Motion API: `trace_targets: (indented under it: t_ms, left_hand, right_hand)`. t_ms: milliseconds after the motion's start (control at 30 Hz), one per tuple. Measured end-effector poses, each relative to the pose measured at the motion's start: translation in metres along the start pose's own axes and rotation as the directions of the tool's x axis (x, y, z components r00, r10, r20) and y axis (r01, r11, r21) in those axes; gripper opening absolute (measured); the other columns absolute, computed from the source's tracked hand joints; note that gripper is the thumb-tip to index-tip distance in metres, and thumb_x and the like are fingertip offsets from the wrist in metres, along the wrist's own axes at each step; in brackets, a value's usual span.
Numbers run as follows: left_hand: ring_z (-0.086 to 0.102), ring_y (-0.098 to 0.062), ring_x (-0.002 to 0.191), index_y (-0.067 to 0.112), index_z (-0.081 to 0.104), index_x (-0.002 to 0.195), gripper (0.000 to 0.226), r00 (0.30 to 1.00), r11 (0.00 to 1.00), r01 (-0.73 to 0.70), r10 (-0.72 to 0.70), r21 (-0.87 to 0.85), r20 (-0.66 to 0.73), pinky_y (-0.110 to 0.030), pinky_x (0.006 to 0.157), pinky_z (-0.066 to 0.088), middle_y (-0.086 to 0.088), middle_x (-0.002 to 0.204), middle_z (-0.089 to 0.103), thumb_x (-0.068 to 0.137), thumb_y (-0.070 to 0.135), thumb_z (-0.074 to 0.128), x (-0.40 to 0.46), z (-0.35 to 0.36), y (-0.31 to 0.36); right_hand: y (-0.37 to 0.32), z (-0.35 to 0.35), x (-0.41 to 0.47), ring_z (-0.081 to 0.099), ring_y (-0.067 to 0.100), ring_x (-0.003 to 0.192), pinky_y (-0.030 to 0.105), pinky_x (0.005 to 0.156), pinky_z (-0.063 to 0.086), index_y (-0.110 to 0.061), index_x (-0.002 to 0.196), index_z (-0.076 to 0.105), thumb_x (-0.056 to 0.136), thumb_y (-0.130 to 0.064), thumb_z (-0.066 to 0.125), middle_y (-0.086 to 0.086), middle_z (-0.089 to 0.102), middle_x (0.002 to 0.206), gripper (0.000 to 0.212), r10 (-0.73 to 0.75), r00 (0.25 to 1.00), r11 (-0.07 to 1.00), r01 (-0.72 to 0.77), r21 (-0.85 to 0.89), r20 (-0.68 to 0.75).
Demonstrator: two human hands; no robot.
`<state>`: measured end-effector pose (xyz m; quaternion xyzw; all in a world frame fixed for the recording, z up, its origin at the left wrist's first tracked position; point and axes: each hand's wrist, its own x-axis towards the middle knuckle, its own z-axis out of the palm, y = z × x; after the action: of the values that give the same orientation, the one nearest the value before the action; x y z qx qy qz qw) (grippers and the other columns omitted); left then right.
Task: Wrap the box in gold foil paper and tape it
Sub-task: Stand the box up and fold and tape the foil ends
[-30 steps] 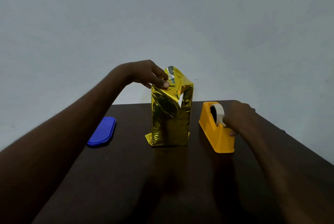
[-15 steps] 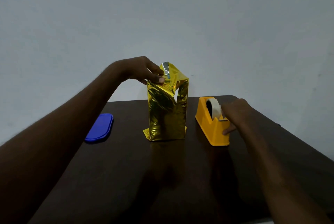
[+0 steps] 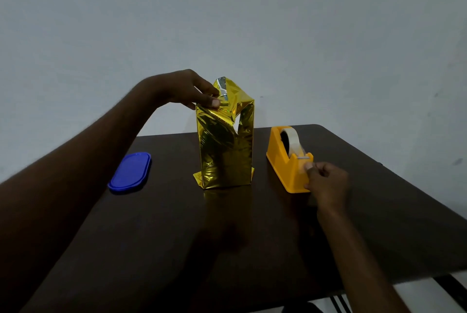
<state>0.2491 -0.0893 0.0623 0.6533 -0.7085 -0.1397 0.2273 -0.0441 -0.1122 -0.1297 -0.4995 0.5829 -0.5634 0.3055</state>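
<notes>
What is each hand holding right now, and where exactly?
The left hand pinches the gold foil at its folded top left corner. The right hand pinches the free end of the tape at the orange dispenser's cutter.

Glossy, mirror-bright gold foil paper (image 3: 225, 151), creased, silvery on the inner face at the top. At 3 o'clock of it, smooth matt yellow plastic tape dispenser (image 3: 285, 161) carrying a translucent, slightly shiny tape roll (image 3: 293, 139). At 9 o'clock, smooth blue plastic lid (image 3: 130, 171). Underneath, dark wood-look table (image 3: 177, 237), faintly reflective.
</notes>
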Motion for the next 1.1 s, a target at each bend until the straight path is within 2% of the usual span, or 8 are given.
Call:
trace_targets:
  t_ms: [100,233,333,433,600,733,933,1100]
  left_hand:
    - [0.058,-0.017,0.107,0.018,0.062,0.130,0.051,1.000,1.000,-0.001,0.001,0.004,0.006,-0.026,0.081,0.051,-0.002,0.125,0.062,0.082,0.036,0.069,0.000,0.000,0.000]
    - [0.058,-0.019,0.109,0.019,0.062,0.130,0.050,1.000,1.000,-0.008,0.008,0.015,0.001,-0.027,0.082,0.052,-0.001,0.125,0.061,0.084,0.036,0.069,0.000,0.000,0.000]
    - [0.058,-0.018,0.109,0.020,0.062,0.130,0.049,1.000,1.000,-0.007,0.007,0.013,-0.001,-0.024,0.079,0.051,-0.001,0.124,0.060,0.084,0.036,0.069,-0.001,0.000,-0.001]
    - [0.058,-0.018,0.109,0.019,0.062,0.131,0.050,1.000,1.000,-0.013,0.013,0.020,0.006,-0.028,0.084,0.052,-0.002,0.126,0.060,0.084,0.037,0.068,-0.001,-0.001,0.000]
    - [0.059,-0.015,0.107,0.020,0.063,0.129,0.049,1.000,1.000,-0.019,0.019,0.020,-0.006,-0.027,0.085,0.053,-0.001,0.124,0.062,0.084,0.037,0.070,-0.002,-0.002,-0.001]
    - [0.059,-0.012,0.104,0.019,0.063,0.129,0.049,1.000,0.999,-0.028,0.029,0.033,-0.006,-0.023,0.082,0.053,0.002,0.121,0.061,0.085,0.037,0.070,-0.002,-0.002,-0.002]
    - [0.060,-0.006,0.095,0.018,0.063,0.129,0.049,0.999,0.998,-0.044,0.044,0.041,-0.010,-0.019,0.077,0.054,0.006,0.114,0.060,0.084,0.038,0.071,-0.004,-0.001,-0.003]
    - [0.061,-0.015,0.104,0.020,0.064,0.127,0.049,0.999,0.997,-0.046,0.046,0.065,-0.004,-0.028,0.085,0.056,0.000,0.121,0.062,0.084,0.040,0.072,-0.004,-0.002,-0.006]
  right_hand:
    - [0.001,0.003,-0.001,0.066,0.024,0.087,0.046,0.082,0.057,-0.023,0.077,0.064,0.092,-0.023,0.066,0.000,0.066,0.083,0.015,0.078,0.997,0.995,-0.077,0.062,-0.008]
    - [0.003,0.009,-0.006,0.064,0.018,0.080,0.038,0.077,0.056,-0.021,0.076,0.063,0.092,-0.021,0.065,0.004,0.068,0.086,0.017,0.196,0.981,0.960,-0.191,0.204,-0.006]
    - [0.004,0.011,-0.011,0.063,0.016,0.073,0.031,0.070,0.054,-0.016,0.077,0.063,0.091,-0.017,0.067,0.006,0.068,0.085,0.014,0.347,0.936,0.892,-0.351,0.283,0.067]
    - [0.006,0.011,-0.024,0.064,0.017,0.074,0.034,0.075,0.056,-0.014,0.081,0.066,0.090,-0.014,0.067,0.007,0.069,0.085,0.010,0.354,0.921,0.861,-0.388,0.328,0.159]
    - [-0.032,0.010,-0.028,0.060,0.012,0.059,0.029,0.066,0.055,-0.011,0.086,0.073,0.091,-0.016,0.067,0.004,0.068,0.071,0.009,0.035,0.979,0.938,-0.101,0.332,0.199]
    - [-0.093,0.009,-0.017,0.055,0.003,0.050,0.018,0.054,0.050,-0.004,0.086,0.070,0.092,-0.009,0.064,0.006,0.066,0.069,0.010,-0.235,0.943,0.902,0.120,0.416,0.237]
    - [-0.177,0.031,0.009,0.061,0.012,0.061,0.022,0.058,0.055,0.001,0.091,0.073,0.088,-0.006,0.068,0.011,0.071,0.076,0.009,-0.505,0.715,0.858,0.353,0.374,0.483]
    - [-0.221,0.079,0.036,0.068,0.025,0.074,0.029,0.064,0.059,0.001,0.093,0.073,0.088,-0.011,0.071,0.017,0.073,0.084,0.014,-0.450,0.534,0.872,0.435,0.224,0.716]
